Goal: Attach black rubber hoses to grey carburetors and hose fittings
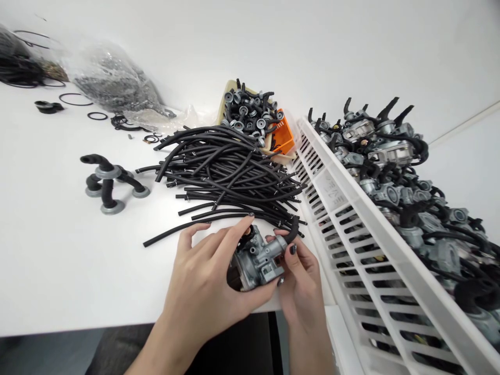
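Observation:
A grey metal carburetor (255, 260) is held between my two hands just above the table's front edge. My left hand (207, 276) wraps round its left side, thumb along the bottom and fingers over the top. On the right, my right hand (302, 276) grips the carburetor's round end, where a bent black rubber tube (292, 229) sticks up; the thumb presses near the tube's base. Right behind the hands lies a pile of thin black hoses (226, 172) on the white table (58, 260).
A slotted white crate (351, 234) full of carburetors (410, 192) stands at the right. Behind the hoses are a bin of capped elbow tubes (250, 112) and an orange box (283, 136). Several elbow tubes (107, 182), rubber rings (97, 115) and plastic bags (113, 78) lie left.

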A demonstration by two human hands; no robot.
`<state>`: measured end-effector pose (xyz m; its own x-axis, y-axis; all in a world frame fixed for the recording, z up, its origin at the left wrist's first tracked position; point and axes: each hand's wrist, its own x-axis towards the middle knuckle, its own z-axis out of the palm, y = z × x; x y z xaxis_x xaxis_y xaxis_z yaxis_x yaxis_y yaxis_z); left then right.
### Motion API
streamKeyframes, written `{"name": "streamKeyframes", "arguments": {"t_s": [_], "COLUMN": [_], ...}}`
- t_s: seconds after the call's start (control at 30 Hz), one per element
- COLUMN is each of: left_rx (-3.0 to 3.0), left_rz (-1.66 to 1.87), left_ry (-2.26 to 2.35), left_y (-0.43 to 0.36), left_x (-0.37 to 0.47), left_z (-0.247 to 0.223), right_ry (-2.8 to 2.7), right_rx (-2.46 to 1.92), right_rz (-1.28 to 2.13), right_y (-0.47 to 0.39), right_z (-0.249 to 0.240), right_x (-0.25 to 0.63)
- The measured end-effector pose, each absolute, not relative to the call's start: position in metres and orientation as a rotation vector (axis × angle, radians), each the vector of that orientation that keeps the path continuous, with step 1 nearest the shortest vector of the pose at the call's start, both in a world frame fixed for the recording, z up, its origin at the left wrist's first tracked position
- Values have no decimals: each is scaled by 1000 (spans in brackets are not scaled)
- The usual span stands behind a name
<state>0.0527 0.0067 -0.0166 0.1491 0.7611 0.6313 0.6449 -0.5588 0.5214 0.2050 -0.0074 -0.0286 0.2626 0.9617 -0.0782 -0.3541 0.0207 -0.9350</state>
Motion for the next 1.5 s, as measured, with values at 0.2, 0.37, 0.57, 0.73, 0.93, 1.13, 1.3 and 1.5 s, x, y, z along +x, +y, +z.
{"name": "streamKeyframes", "arguments": {"t_s": [0.2, 0.37, 0.57, 0.73, 0.93, 1.13, 1.3, 1.5], "left_rx": [2265, 2257, 2252, 2256, 2243, 2294, 2289, 2253], "left_rz": [1380, 1361, 1356, 1347, 1347, 1313, 1303, 1336], "left_ry": [1399, 1383, 1388, 1390, 1394, 1356, 1386, 1400], "left_y": [6, 6, 6, 6, 6, 7, 8, 7], "left_x": [53, 53, 53, 52, 53, 49, 49, 52], "left_z": [-16, -16, -17, -17, -17, -21, -21, -18], "right_ry": [-710, -713, -728, -752, -755, -758, -762, -785], "right_rx": [-1066, -1044, -1048, -1044, -1037, -991, -1038, -1068], "right_rz": [1174, 1200, 1191, 1177, 1164, 1192, 1181, 1151], "right_y": [-9, -10, -11, -10, -9, -10, -10, -8], "right_z": [-29, -29, -29, -27, -28, -29, -28, -27], "right_x": [205, 205, 205, 204, 203, 205, 205, 203]}}
